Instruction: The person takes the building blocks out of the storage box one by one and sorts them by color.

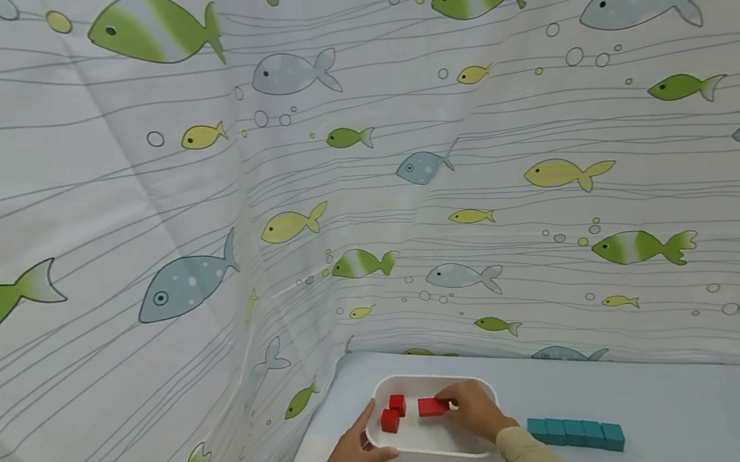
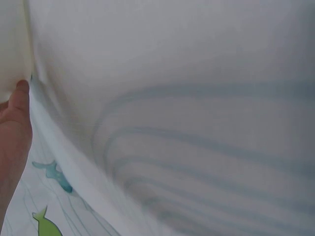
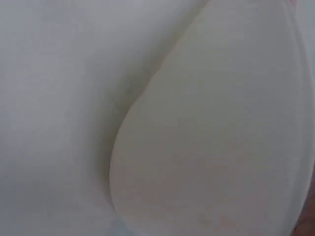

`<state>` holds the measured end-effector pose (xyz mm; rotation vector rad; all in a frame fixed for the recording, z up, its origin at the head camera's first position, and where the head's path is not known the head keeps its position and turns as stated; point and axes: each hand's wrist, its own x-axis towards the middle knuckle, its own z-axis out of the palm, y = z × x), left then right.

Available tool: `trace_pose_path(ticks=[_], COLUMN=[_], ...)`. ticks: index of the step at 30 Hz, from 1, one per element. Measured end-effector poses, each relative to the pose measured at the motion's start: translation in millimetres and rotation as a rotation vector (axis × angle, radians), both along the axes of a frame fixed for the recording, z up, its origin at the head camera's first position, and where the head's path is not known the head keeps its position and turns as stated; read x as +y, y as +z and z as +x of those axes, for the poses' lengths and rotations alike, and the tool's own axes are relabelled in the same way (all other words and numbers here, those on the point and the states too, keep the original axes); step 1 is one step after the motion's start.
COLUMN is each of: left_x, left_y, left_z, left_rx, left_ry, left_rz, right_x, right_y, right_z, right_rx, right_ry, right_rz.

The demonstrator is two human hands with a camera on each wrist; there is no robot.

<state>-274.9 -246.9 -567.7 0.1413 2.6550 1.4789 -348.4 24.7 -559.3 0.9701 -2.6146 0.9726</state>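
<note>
We see a fish-patterned curtain (image 1: 402, 202) behind a white tray (image 1: 420, 437). A teal block row (image 1: 577, 434) lies right of the tray. The left hand (image 1: 351, 456), thumb and fingers apart, touches the tray's left end; inside it, the right hand (image 1: 476, 408) pinches a red block (image 1: 430, 407), near two red cubes (image 1: 390, 421).
</note>
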Motion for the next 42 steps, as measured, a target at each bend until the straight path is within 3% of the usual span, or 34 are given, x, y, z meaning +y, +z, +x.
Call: trace_pose_path(ticks=[8, 20, 29, 38, 42], left_x=[-5.4, -15.0, -16.7, -17.7, -19.1], left_y=[0.0, -0.1, -5.4, -6.0, -1.7], left_z=[2.5, -0.6, 3.5, 5.3, 3.8], left_rx=[-0.006, -0.016, -0.026, -0.039, -0.030], left_ry=[0.014, 0.000, -0.009, -0.015, -0.005], left_rz=[0.008, -0.009, -0.010, -0.005, -0.015], right_x=[30, 84, 133, 189, 211], right_y=[12.9, 29.0, 24.9, 25.7, 22.7], right_z=[6.8, 23.7, 55.0, 82.9, 88.9], right_rx=[-0.003, -0.099, -0.220, -0.312, -0.296], right_ry=[0.031, -0.071, -0.225, -0.243, -0.252], right_rz=[-0.075, -0.089, -0.085, -0.049, -0.044])
